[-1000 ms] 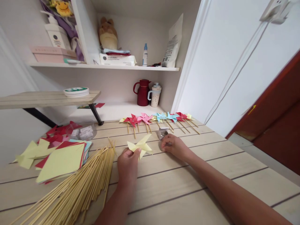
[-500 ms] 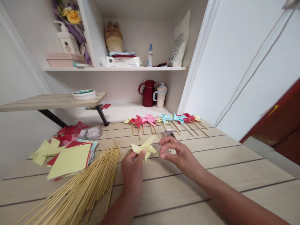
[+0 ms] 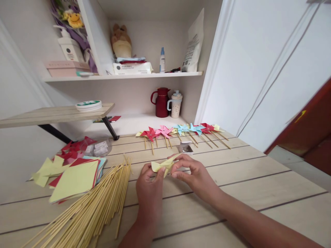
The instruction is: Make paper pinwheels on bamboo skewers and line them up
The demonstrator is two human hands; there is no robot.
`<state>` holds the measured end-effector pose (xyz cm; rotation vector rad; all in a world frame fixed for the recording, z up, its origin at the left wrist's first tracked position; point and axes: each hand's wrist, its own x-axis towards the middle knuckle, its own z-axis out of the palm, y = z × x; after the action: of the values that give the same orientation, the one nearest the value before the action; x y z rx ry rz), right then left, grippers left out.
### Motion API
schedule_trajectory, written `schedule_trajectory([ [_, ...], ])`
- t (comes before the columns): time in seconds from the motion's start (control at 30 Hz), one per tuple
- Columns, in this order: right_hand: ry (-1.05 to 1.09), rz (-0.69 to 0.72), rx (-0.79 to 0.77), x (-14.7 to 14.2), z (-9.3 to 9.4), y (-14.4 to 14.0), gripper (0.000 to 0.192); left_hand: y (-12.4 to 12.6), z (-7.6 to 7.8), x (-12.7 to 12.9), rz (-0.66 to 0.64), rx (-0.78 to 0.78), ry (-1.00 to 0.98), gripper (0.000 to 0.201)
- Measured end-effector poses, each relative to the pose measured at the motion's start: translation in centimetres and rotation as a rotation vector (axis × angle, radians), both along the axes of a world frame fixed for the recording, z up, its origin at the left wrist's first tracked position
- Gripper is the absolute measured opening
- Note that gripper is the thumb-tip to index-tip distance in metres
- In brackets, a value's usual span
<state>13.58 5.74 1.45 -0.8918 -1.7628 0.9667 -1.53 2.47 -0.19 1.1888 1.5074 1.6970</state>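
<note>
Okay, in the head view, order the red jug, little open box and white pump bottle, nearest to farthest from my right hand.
1. Little open box: just beyond your right hand.
2. Red jug: farther back, slightly left.
3. White pump bottle: upper shelf, far left.

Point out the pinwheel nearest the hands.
The pale yellow pinwheel, pinched in the left hand, right hand at its edge; the row of pinwheels on sticks lies farther back.

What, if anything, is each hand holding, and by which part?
The left hand pinches the yellow paper pinwheel by its near side, thumb on top. The right hand is at its right side; any grip there is unclear.
</note>
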Motion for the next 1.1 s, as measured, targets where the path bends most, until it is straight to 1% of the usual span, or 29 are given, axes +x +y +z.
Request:
schedule_trajectory([
  [0.17,0.016,-0.009,0.067,0.10,-0.08,0.16,0.009,-0.12,0.13,0.07,0.002,0.014,0.039,0.012],
  [0.4,0.000,-0.007,0.133,0.13,0.15,0.02,0.012,-0.22,0.20,0.01,-0.006,0.051,0.118,0.012],
  [0.63,-0.025,-0.026,0.180,0.22,0.01,0.16,0.010,-0.31,-0.37,0.06,0.023,0.108,0.248,0.011],
  [0.9,-0.029,-0.027,0.182,0.24,0.11,0.06,0.008,-0.56,-0.18,0.10,0.030,0.124,0.270,0.009],
  [1.1,-0.037,-0.044,0.158,0.15,0.23,-0.10,0.009,-0.65,0.08,0.30,0.015,0.114,0.243,0.009],
])
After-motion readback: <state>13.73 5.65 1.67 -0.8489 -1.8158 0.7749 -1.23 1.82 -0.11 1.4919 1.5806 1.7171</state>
